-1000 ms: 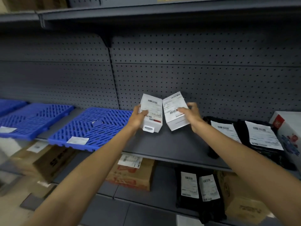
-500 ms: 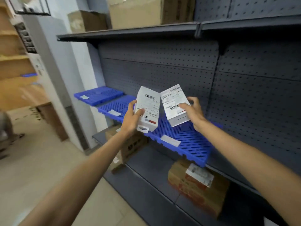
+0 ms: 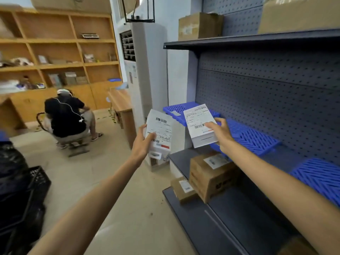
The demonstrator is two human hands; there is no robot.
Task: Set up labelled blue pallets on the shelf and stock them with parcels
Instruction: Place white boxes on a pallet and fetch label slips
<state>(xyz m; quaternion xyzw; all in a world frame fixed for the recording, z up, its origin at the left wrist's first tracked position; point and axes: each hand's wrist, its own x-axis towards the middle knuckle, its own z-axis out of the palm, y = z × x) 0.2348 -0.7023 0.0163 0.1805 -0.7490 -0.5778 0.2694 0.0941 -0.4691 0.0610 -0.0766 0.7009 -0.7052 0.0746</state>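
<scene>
In front of the grey shelf [image 3: 179,160], at about twelve o'clock in the view, two white parcels are held up side by side, close together but not touching. The left hand [image 3: 142,142] holds the left parcel [image 3: 160,134], a small white box with a barcoded label, its grip closed on the box with the thumb on the label face and the fingers behind. The right hand [image 3: 221,134] holds the right parcel [image 3: 200,126], tilted with its label towards the camera, and its grip pinches the box's right edge, thumb on the label. Three blue pallets lie along the shelf from one o'clock to four o'clock: the far pallet [image 3: 173,107] carries a white label [image 3: 175,113], the middle pallet [image 3: 252,137] lies just behind the right hand, and the near pallet [image 3: 320,178] sits above the right forearm. On the shelf below, at five o'clock from the parcels, stand a cardboard box [image 3: 207,181] and a smaller carton [image 3: 182,190]. At nine o'clock, well apart, a person [image 3: 66,116] sits facing away near wooden shelving [image 3: 55,52].
</scene>
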